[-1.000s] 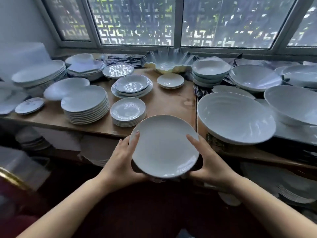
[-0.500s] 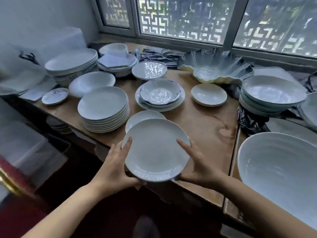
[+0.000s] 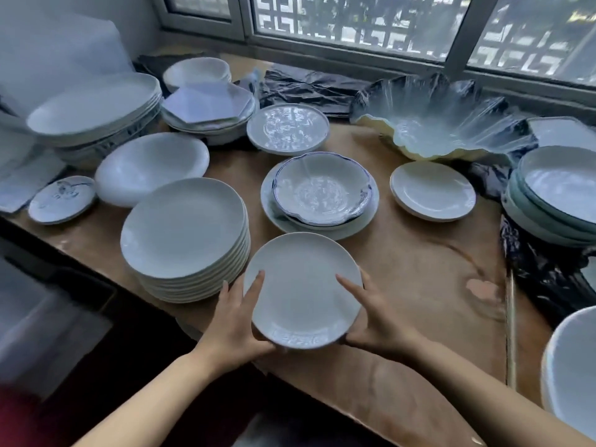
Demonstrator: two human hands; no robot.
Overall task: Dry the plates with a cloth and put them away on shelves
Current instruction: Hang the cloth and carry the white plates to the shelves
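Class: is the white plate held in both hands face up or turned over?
Face up: the white plate shows its hollow upper side, gripped by the left hand and right hand.

A glossy, smooth white ceramic plate [image 3: 303,285] sits in the grip above a worn, matt wooden counter [image 3: 419,269]; beyond the grip, a shiny glazed shell-shaped bowl [image 3: 435,124] and crinkled dark plastic sheeting [image 3: 306,88].

Two hands, left [image 3: 235,321] and right [image 3: 377,321], and one white plate [image 3: 303,290] between them. One tall stack of plates [image 3: 185,233] stands beside it. One frilled glass bowl [image 3: 432,124] and one small painted dish [image 3: 61,199] sit farther off.
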